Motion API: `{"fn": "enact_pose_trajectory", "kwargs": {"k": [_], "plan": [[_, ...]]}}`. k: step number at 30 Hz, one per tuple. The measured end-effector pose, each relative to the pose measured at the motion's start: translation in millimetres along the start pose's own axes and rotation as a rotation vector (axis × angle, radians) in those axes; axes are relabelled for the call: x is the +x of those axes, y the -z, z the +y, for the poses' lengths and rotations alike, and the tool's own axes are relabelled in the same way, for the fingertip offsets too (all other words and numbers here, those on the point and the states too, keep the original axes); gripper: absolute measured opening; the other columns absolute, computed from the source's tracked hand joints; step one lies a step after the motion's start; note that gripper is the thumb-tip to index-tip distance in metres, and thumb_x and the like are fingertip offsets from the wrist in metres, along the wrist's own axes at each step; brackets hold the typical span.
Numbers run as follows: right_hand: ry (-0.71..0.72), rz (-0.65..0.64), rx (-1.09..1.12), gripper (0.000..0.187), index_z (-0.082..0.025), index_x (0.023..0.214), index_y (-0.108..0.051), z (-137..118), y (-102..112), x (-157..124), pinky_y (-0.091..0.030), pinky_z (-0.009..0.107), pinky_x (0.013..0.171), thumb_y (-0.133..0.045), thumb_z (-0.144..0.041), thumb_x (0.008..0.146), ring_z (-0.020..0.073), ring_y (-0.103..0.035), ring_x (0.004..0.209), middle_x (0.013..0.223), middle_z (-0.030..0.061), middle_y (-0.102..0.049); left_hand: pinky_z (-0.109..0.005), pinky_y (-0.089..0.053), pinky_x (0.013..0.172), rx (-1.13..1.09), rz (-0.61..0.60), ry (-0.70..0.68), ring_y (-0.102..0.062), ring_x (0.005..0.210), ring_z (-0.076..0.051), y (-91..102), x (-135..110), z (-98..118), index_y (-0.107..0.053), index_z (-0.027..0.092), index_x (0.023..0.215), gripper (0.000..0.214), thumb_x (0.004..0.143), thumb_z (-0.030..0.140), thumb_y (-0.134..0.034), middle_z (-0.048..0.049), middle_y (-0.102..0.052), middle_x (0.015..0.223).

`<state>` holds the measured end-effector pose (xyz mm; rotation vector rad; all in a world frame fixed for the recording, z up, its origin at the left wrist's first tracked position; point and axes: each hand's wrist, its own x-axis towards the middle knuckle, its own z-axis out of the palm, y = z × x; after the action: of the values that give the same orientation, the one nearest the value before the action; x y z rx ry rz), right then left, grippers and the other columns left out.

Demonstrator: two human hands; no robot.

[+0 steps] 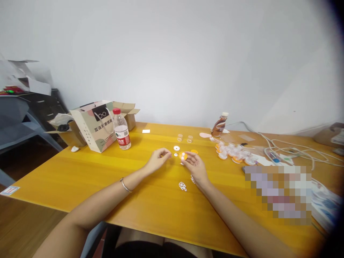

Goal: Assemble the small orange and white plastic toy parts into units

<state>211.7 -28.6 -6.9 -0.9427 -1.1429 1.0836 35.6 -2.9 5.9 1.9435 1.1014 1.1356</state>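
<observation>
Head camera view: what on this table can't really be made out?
All in the head view:
Orange disc: the right hand partly covers it, so what sits on it is unclear.
Pixelated patch: blurred, hiding whatever lies there.
Clear cups: too small and overlapping to count.
Brown parcel: cut off by the right edge.

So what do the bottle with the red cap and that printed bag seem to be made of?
The bottle looks like clear, glossy plastic, see-through with moulded ridges. The bag looks like matte printed paper or card, judging by its stiff, creased sides.
</observation>
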Motion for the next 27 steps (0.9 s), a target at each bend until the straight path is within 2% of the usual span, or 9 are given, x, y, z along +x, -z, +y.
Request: {"fn": "enact_pose_trajectory", "kwargs": {"k": [4, 7, 9, 13, 17, 21, 27], "plan": [[0.069, 0.168, 0.024, 0.042, -0.023, 0.092, -0.051, 0, 18, 14, -0.042, 0.031, 0.082, -0.071, -0.027, 0.055, 0.0135, -0.058, 0.080, 0.085, 0.0008, -0.061, -0.020, -0.043, 0.063, 0.136, -0.062, -0.065, -0.056, 0.072, -0.012, -7.9, 13, -5, -0.058, 0.014, 0.082, 0.021, 0.079, 0.029, -0.043, -0.0032, -0.063, 0.080], [0.111, 0.293, 0.010, 0.042, -0.023, 0.092, -0.051, -2, 35, 25, -0.043, 0.032, 0.080, -0.070, -0.030, 0.056, 0.0140, -0.058, 0.080, 0.086, 0.0011, -0.060, -0.022, -0.042, 0.075, 0.306, -0.118, -0.145, -0.056, 0.083, -0.013, -14.7, 34, -11, -0.057, 0.016, 0.091, 0.021, 0.080, 0.024, -0.042, -0.0033, -0.063, 0.092], [0.140, 0.376, 0.013, 0.042, -0.022, 0.092, -0.052, -1, 45, 30, -0.043, 0.032, 0.079, -0.070, -0.031, 0.054, 0.0138, -0.058, 0.080, 0.083, 0.0004, -0.060, -0.023, -0.041, 0.080, 0.456, -0.146, -0.146, -0.055, 0.089, -0.013, -20.2, 50, -16, -0.057, 0.015, 0.093, 0.023, 0.080, 0.019, -0.038, -0.0044, -0.061, 0.097], [0.170, 0.464, 0.013, 0.043, -0.020, 0.091, -0.052, 2, 53, 37, -0.045, 0.031, 0.075, -0.071, -0.031, 0.053, 0.0137, -0.058, 0.076, 0.076, -0.0007, -0.059, -0.027, -0.042, 0.079, 0.543, -0.195, -0.140, -0.055, 0.087, -0.015, -37.4, 76, -21, -0.056, 0.013, 0.093, 0.024, 0.079, 0.016, -0.037, -0.0069, -0.061, 0.093], [0.202, 0.467, 0.012, 0.044, -0.019, 0.092, -0.051, 5, 52, 37, -0.045, 0.030, 0.073, -0.070, -0.030, 0.053, 0.0136, -0.059, 0.075, 0.077, 0.0004, -0.060, -0.032, -0.036, 0.089, 0.605, -0.288, -0.221, -0.047, 0.101, -0.018, -61.6, 85, -12, -0.052, 0.018, 0.105, 0.030, 0.077, 0.015, -0.041, -0.0056, -0.055, 0.108], [0.218, 0.428, -0.012, 0.044, -0.019, 0.093, -0.051, 7, 50, 35, -0.045, 0.030, 0.073, -0.069, -0.030, 0.054, 0.0139, -0.059, 0.075, 0.080, 0.0021, -0.061, -0.036, -0.034, 0.089, 0.644, -0.389, -0.286, -0.044, 0.104, -0.021, -79.3, 85, 1, -0.055, 0.021, 0.099, 0.025, 0.076, 0.020, -0.045, -0.0053, -0.054, 0.107], [0.220, 0.385, -0.035, 0.045, -0.019, 0.095, -0.051, 8, 47, 32, -0.045, 0.030, 0.074, -0.069, -0.031, 0.055, 0.0139, -0.059, 0.076, 0.083, 0.0034, -0.062, -0.035, -0.036, 0.084, 0.652, -0.386, -0.265, -0.047, 0.095, -0.022, -75.7, 84, -1, -0.057, 0.016, 0.083, 0.014, 0.073, 0.020, -0.048, -0.0082, -0.056, 0.094]]}}
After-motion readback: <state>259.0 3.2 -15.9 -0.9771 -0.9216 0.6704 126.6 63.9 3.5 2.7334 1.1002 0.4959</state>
